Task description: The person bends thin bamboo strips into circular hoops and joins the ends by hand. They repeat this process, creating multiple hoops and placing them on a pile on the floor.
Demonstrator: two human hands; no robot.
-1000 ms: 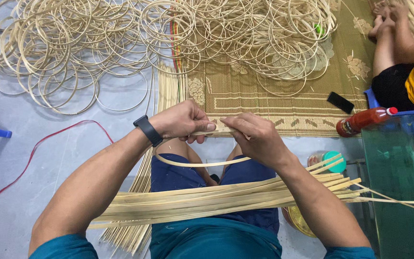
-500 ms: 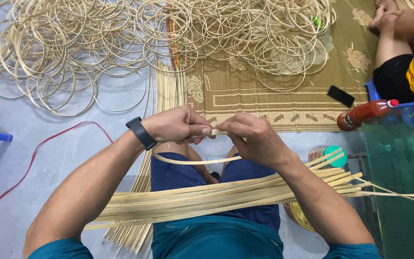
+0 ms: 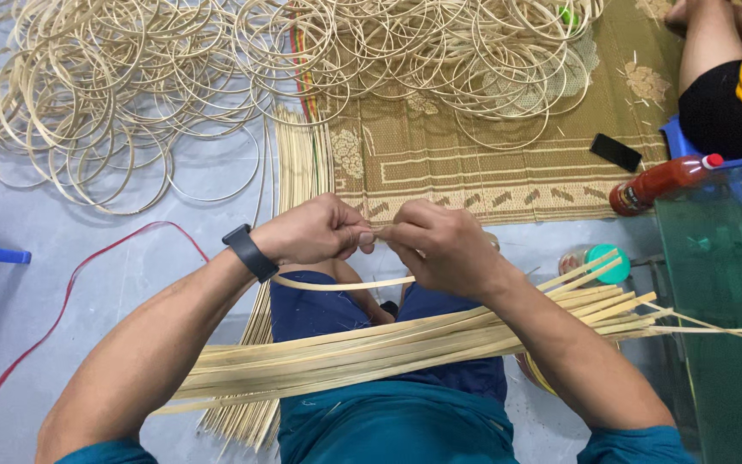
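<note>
My left hand (image 3: 313, 230) and my right hand (image 3: 437, 247) meet above my knees, both pinching the ends of one thin bamboo strip (image 3: 345, 283) that curves in a loop under them. A black watch sits on my left wrist. A bundle of long flat bamboo strips (image 3: 371, 352) lies across my lap, under both forearms. On the floor ahead spreads a big pile of finished bamboo rings (image 3: 173, 77).
A woven mat (image 3: 474, 172) lies ahead with a black phone (image 3: 616, 152) on it. A red bottle (image 3: 659, 182), a green-lidded tub (image 3: 607, 262) and a glass tank (image 3: 723, 301) stand at the right. Another person's leg (image 3: 714, 51) is far right. A red cord (image 3: 79, 283) trails left.
My hands stay together on the strip, with the fingers working slightly at its ends. The view has drifted a little; nothing else has moved.
</note>
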